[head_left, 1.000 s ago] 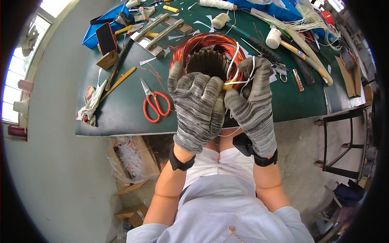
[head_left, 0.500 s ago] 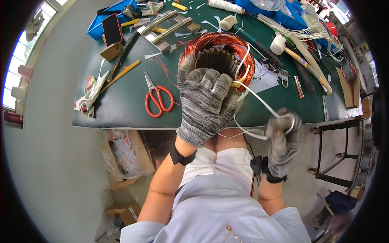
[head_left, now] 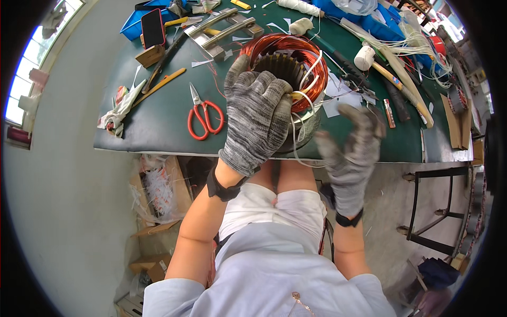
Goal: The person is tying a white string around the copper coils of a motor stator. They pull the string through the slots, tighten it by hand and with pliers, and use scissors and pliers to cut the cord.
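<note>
Since half a second ago your right hand (head_left: 351, 153) has risen from below the table edge to just beside the motor coil (head_left: 288, 79), blurred, fingers spread, seemingly holding nothing. Your left hand (head_left: 256, 119) lies over the coil's near rim, fingers curled and pressed onto it beside the white cords (head_left: 305, 92). Coil sits at the near edge of the green table (head_left: 158, 121). Red scissors (head_left: 203, 116) lie left of it.
</note>
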The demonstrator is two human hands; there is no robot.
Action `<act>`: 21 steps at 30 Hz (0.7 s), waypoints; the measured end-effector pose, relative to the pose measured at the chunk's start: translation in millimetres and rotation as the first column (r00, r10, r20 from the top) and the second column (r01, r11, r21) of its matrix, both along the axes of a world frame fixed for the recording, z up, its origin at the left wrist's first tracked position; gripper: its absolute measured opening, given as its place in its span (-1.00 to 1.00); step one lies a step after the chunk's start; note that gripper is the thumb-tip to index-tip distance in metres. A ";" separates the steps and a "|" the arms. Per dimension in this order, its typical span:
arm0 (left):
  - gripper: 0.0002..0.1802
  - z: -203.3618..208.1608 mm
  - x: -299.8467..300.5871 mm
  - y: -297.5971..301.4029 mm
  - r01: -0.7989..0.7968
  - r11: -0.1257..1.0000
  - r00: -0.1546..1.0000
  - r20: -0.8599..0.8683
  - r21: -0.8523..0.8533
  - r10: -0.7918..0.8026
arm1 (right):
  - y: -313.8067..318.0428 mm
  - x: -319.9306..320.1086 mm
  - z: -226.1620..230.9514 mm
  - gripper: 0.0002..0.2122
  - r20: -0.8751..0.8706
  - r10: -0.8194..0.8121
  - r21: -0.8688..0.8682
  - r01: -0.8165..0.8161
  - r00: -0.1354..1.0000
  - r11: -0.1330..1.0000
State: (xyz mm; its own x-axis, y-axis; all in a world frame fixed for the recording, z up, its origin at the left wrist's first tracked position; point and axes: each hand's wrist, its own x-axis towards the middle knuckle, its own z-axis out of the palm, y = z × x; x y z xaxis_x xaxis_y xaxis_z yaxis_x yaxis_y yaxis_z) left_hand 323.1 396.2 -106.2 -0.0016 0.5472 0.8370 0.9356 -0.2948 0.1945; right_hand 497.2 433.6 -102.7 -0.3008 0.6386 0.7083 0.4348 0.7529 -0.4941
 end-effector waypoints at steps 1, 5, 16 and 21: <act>-0.85 0.0 2.5 2.1 0.007 1.000 1.000 -0.002 0.001 -0.007 | 7.9 -7.8 -1.8 -0.77 -0.002 -0.007 0.001 0.007 1.000 1.000; -0.82 -0.8 2.0 3.5 -0.020 0.997 0.997 0.067 -0.074 0.025 | 7.6 -10.7 -16.3 -0.79 -0.243 0.316 -0.241 -0.372 0.917 0.896; -0.70 6.4 7.8 -6.9 -0.091 0.983 0.994 0.046 -0.159 0.100 | 21.9 -21.3 30.2 -0.82 -0.306 0.644 -0.348 -0.712 0.701 0.610; -0.68 1.8 -0.1 -5.4 -0.051 0.986 0.998 0.014 -0.162 0.054 | 7.3 -8.8 -32.4 -0.68 -0.754 0.271 -0.548 -0.800 0.599 0.242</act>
